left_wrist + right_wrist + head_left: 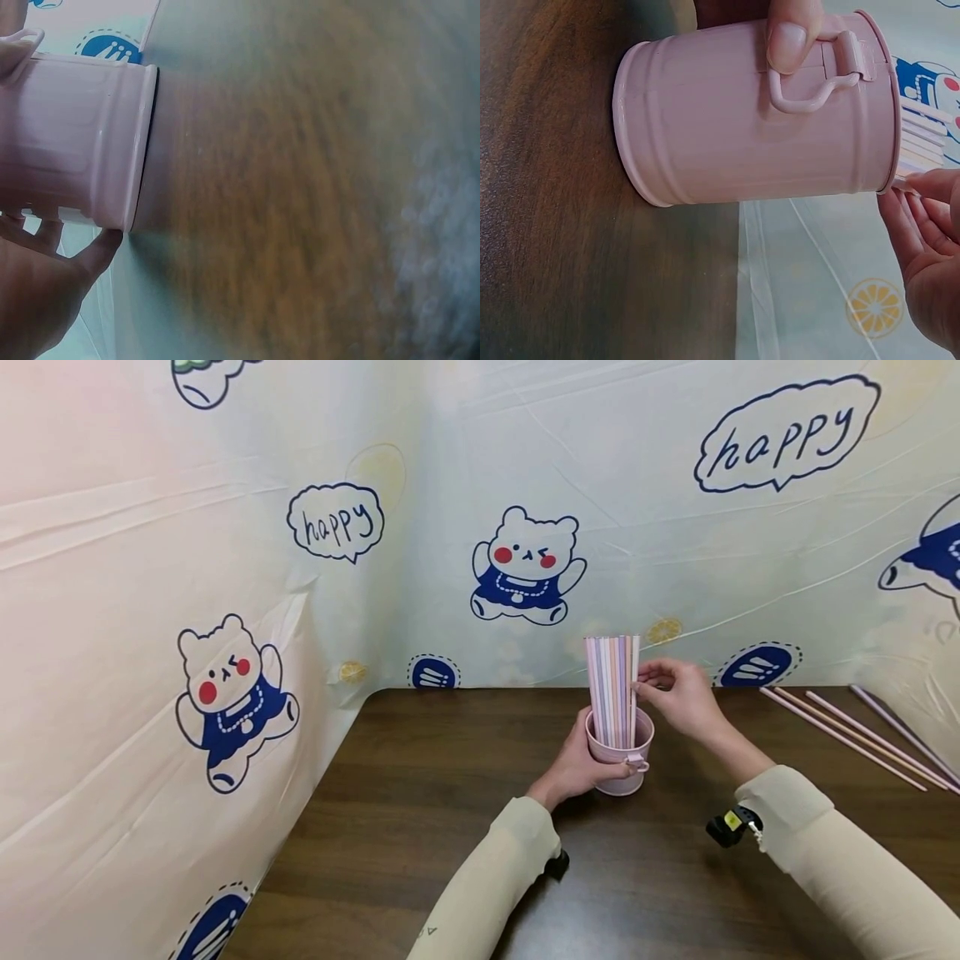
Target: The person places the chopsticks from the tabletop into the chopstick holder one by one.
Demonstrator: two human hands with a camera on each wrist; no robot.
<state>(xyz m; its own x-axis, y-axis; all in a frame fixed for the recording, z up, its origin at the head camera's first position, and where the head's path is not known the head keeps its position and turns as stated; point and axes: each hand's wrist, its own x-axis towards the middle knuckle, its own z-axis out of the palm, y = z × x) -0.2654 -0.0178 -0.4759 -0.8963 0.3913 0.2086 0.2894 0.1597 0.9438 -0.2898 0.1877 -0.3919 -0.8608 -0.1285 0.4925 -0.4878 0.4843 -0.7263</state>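
Observation:
A pink metal bucket (619,783) with a small side handle (814,96) stands upright on the brown table. My left hand (581,768) grips it around the side, with the thumb at the handle. A bundle of slender pastel sticks (611,693), like chopsticks, stands inside, leaning slightly left. At the bundle's right edge my right hand (682,697) pinches a pale stick (635,693) between thumb and fingertips, above the rim. The lower ends of the sticks are hidden in the bucket. Close up, the left wrist view shows the bucket's base (142,150) on the table.
Several loose sticks (847,739) in pink, orange and purple lie on the table (420,827) at the right. A printed cloth (450,477) with bears and "happy" bubbles hangs behind the table and along its left side.

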